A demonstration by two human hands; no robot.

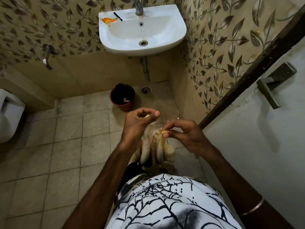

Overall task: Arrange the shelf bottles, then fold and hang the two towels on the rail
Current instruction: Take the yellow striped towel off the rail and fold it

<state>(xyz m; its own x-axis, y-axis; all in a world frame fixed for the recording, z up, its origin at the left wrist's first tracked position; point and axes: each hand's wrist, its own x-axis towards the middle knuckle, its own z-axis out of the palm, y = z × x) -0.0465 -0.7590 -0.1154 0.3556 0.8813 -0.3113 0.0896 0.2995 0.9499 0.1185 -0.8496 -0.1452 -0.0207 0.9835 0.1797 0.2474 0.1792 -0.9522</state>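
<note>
Terry cloth: the towel [155, 146], cream with yellow edging, hangs bunched in soft ribbed folds between the two hands, in front of the person's waist and above the floor.
Left hand [138, 123]: curled closed, thumb and fingers pinching a yellow corner of the towel at its upper end.
Right hand [183, 134]: fingertips [165, 134] nipped together on a second yellow edge, just beside the left hand and slightly lower.
Step in hand: judged to be the folding stage, with both hands seeking the towel's corners; the cloth is not yet spread or squared.
Next move: likely calls for drawing the two pinched corners apart so the cloth falls flat, then bringing edge to edge; the loose lower folds could twist or brush the floor.
Not shown: neither the rail, the shelf, the bottles nor a second towel is in view, so the bottle step cannot be judged.
Basin [165, 45]: glazed white ceramic, rounded front, with a metal tap and an orange wrapper on its ledge.
Walls: glossy tiles with a brown leaf pattern above plain beige.
Floor [66, 146]: matt square tiles, dark grout lines.
Bucket [123, 103]: round, reddish-brown plastic, standing under the basin, well apart from the towel.
Door [247, 146]: painted pale, with a dull metal lever handle, at the person's right.
</note>
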